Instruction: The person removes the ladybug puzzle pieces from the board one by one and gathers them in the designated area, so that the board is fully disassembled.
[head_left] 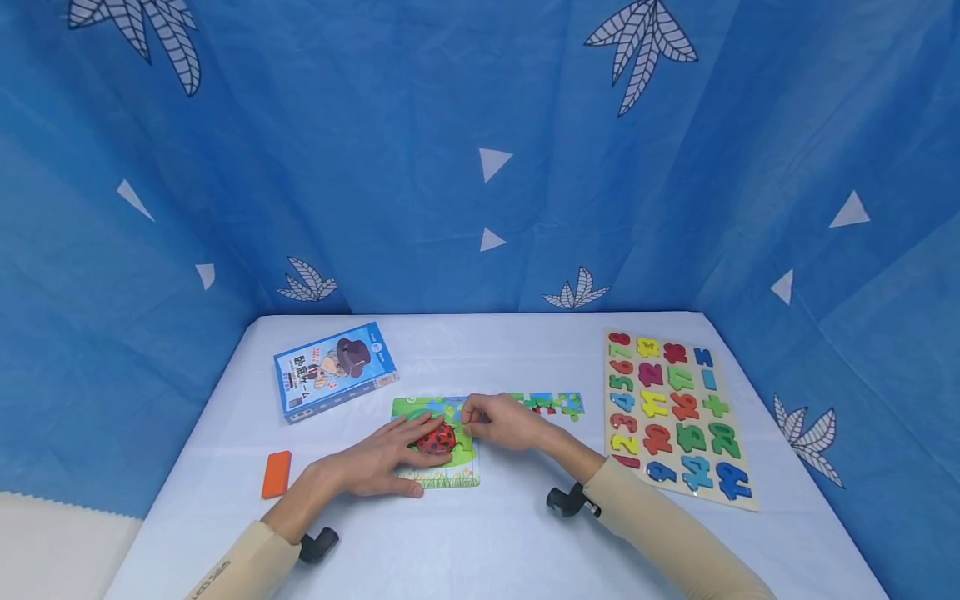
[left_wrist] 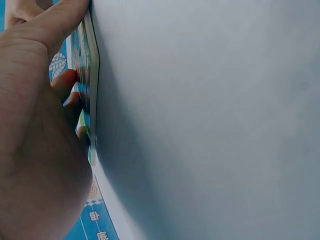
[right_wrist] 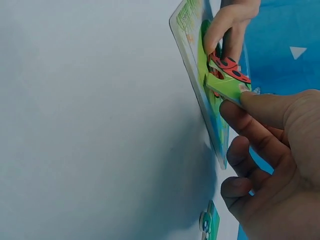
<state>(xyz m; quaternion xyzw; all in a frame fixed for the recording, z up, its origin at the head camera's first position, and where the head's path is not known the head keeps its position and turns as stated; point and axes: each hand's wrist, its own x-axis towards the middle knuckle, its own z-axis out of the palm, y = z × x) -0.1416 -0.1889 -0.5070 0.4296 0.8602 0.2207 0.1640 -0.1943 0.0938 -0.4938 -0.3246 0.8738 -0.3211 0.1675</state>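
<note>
- My puzzle board (head_left: 453,482) lies flat on the table, its red spotted picture partly showing between my left fingers.
- My left hand (head_left: 382,458) rests on the board, fingers spread and gripping nothing; a steady, light press there should stop it sliding.
- My right thumb and forefinger pinch a green-and-red puzzle piece (right_wrist: 231,86) at the board's right side, tilted up from its face; my other right fingers are loosely bent.
- Pinching by the edge seems best, leaving the picture readable for matching the red and green.
- I'd level the piece with the board, since a tilted tab could catch its neighbours.
- More loose pieces (head_left: 568,403) lie right of the board.
</note>
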